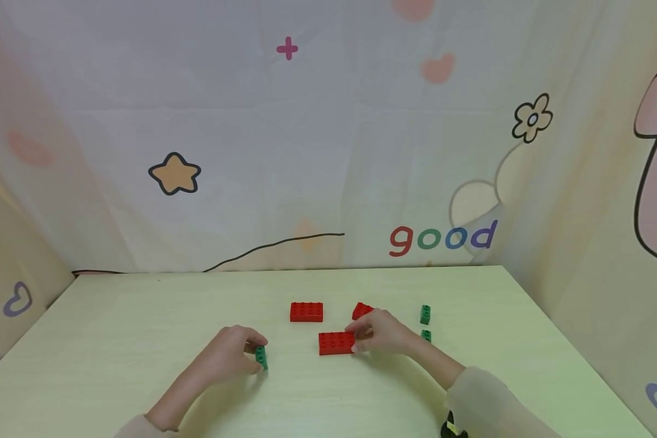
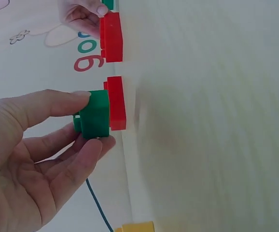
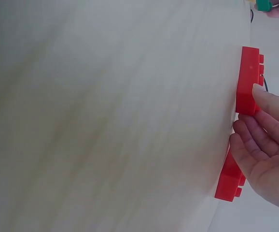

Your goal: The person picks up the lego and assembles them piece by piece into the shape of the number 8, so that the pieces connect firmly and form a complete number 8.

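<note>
My left hand (image 1: 231, 354) pinches a small green toy brick (image 1: 261, 358) between thumb and fingers. The left wrist view shows that green brick (image 2: 95, 113) close up, its studs facing left in that picture. Toward the middle of the table, my right hand (image 1: 384, 333) grips the right end of a red toy brick (image 1: 335, 344) with several studs. In the right wrist view the thumb lies against this red brick (image 3: 248, 79), the fingers under its near end. Another red brick (image 1: 362, 310) is partly hidden behind the right hand.
A further red brick (image 1: 306, 312) lies farther back on the pale table (image 1: 142, 316). Two small green bricks, one farther back (image 1: 425, 314) and one nearer (image 1: 426, 336), are right of the right hand. A yellow piece (image 2: 138, 227) shows at the left wrist view's lower edge. A printed cloth (image 1: 224, 121) hangs behind.
</note>
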A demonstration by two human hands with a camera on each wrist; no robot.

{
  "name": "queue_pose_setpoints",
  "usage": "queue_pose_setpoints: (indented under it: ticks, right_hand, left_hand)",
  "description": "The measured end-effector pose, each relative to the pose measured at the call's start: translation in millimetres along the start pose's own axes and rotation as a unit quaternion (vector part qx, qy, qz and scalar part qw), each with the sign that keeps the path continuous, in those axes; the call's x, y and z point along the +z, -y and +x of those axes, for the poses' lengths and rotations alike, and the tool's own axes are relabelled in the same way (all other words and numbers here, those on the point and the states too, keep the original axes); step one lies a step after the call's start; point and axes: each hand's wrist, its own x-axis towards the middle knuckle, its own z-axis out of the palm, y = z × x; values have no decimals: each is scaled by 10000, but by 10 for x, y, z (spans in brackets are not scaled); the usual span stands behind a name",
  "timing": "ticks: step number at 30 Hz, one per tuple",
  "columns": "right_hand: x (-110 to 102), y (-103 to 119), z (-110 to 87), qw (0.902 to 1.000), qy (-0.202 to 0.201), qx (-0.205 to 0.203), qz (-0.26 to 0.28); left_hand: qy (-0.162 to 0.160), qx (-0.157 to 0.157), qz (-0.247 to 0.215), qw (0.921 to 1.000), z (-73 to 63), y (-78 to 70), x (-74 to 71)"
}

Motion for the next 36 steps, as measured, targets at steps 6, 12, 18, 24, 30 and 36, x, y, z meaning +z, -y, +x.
queue_pose_setpoints:
  ticks: [6,12,18,24,30,36]
  right_hand:
    - [-8,-2,-1,10000,-47,-24,11]
    - [-1,-18,-2,10000,-64,-24,37]
    - [9,-23,9,9999,-86,8,67]
    - [7,-13,21,9999,-59,66,73]
    - [3,-11,20,10000,-36,47,42]
    - [1,-11,13,10000,-23,21,43]
  left_hand:
    - [92,409,-250,9988,90,-43,36]
    - [30,460,-419,9981,224,-124,114]
    - [-12,550,-746,9957,331,-179,214]
    - [52,491,-995,9938,427,-222,310]
    - [80,490,-1037,9934,539,-264,396]
    - [42,553,-1019,9932,636,-291,459]
